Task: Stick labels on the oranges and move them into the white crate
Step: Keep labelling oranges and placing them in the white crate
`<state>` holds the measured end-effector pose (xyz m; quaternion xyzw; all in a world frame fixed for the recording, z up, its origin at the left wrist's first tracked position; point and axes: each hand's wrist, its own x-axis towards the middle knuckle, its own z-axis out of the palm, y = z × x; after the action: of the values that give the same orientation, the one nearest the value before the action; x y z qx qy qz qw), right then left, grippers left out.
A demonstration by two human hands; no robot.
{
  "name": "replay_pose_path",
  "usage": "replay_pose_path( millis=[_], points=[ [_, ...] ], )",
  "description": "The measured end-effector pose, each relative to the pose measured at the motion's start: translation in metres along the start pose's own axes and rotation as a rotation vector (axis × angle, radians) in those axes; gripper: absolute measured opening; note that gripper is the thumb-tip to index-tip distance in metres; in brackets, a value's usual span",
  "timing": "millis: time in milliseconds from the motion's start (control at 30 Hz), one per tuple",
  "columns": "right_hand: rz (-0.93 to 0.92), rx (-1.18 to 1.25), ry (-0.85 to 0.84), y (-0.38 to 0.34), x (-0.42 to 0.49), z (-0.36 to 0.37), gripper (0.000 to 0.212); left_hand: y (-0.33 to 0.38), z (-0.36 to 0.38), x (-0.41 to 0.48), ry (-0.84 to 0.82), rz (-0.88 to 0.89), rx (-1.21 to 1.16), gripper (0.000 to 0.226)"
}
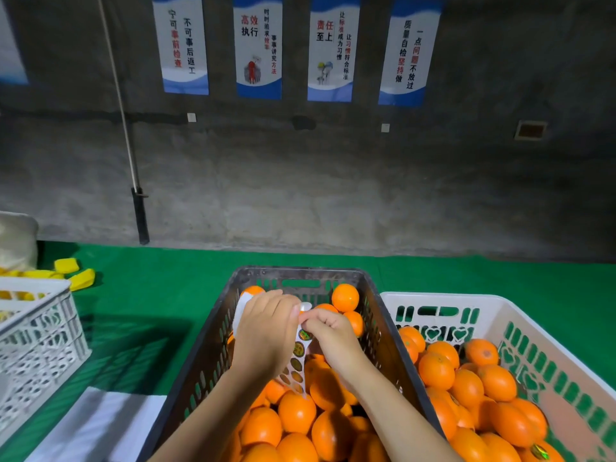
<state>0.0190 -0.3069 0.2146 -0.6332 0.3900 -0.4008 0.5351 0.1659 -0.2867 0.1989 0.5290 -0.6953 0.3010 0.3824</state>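
Oranges [296, 411] heaped in black crate [213, 345], bottom centre, none with a visible sticker. More fruit in the white crate [566, 341] touching it on the right; the nearest one there carries a shiny gold-green sticker [540, 452], print unreadable. White sheet [96, 425] lies just left of the black crate.

Both forearms reach in over the black crate. Left hand [266, 331] has its fingers curled round the upper part of the label strip [298, 358], a white backing with round dark-and-gold labels hanging toward the fruit; label text too small to read. Right hand [328, 331] pinches the strip near its top label with thumb and forefinger; can't tell if that label is lifted.

Second white lattice crate [36, 335] far left on green mat [166, 288], yellow items inside and yellow blocks [71, 271] behind it. Pale sack [16, 241] at the left edge.

Grey concrete wall [333, 195] behind, with a thin pipe [123, 111]. Four blue-white posters [258, 48], left to right: "宁可事前检查 不可事后返工"; "高效执行 时时追求效率 事事讲究方法"; "责任至上 让标准成为习惯 让习惯符合标准"; "一点问题不放过 质量自检坚持做".
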Motion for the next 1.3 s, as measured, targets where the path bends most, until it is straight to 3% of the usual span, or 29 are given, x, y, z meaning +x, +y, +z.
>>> replay_pose_path(
  millis=[233, 333, 533, 667, 733, 800, 833, 900, 967, 1067, 1167, 1300],
  points=[
    [0.216, 0.225, 0.04, 0.0, 0.006, -0.002, 0.021, -0.002, -0.004, 0.002, -0.002, 0.187, 0.31, 0.026],
    [0.263, 0.28, 0.003, 0.004, 0.01, -0.006, 0.046, -0.001, -0.004, 0.003, 0.012, 0.106, 0.259, 0.035],
    [0.209, 0.333, 0.081, -0.001, 0.007, -0.009, 0.022, -0.001, -0.007, 0.006, 0.032, 0.103, 0.155, 0.049],
    [0.244, 0.483, 0.215, -0.003, 0.007, -0.018, 0.022, 0.001, -0.01, 0.006, -0.02, 0.104, 0.118, 0.03],
    [0.228, 0.345, 0.328, 0.0, 0.008, -0.02, 0.024, -0.001, -0.013, 0.004, -0.098, 0.046, 0.155, 0.016],
    [0.162, 0.079, 0.423, 0.005, 0.01, -0.023, 0.034, -0.003, -0.015, 0.004, -0.212, -0.135, 0.157, 0.032],
    [0.114, -0.055, 0.424, 0.007, 0.011, -0.024, 0.034, -0.005, -0.016, 0.005, -0.234, -0.215, 0.157, 0.028],
    [0.086, -0.308, 0.295, 0.013, 0.014, -0.028, 0.032, -0.004, -0.019, 0.008, -0.248, -0.346, 0.137, 0.015],
    [0.172, -0.634, 0.053, 0.021, 0.014, -0.03, 0.026, -0.004, -0.015, 0.008, -0.17, -0.493, 0.024, 0.014],
    [0.365, -0.96, -0.203, 0.035, 0.011, -0.03, 0.014, -0.001, -0.011, 0.009, 0.015, -0.762, -0.205, 0.048],
    [0.408, -1.005, -0.193, 0.041, 0.014, -0.03, 0.004, -0.005, -0.007, 0.008, 0.079, -0.855, -0.248, 0.053],
    [0.45, -1.098, -0.277, 0.049, 0.013, -0.032, 0.029, -0.006, -0.001, 0.006, 0.079, -0.982, -0.345, 0.055]
  ],
)
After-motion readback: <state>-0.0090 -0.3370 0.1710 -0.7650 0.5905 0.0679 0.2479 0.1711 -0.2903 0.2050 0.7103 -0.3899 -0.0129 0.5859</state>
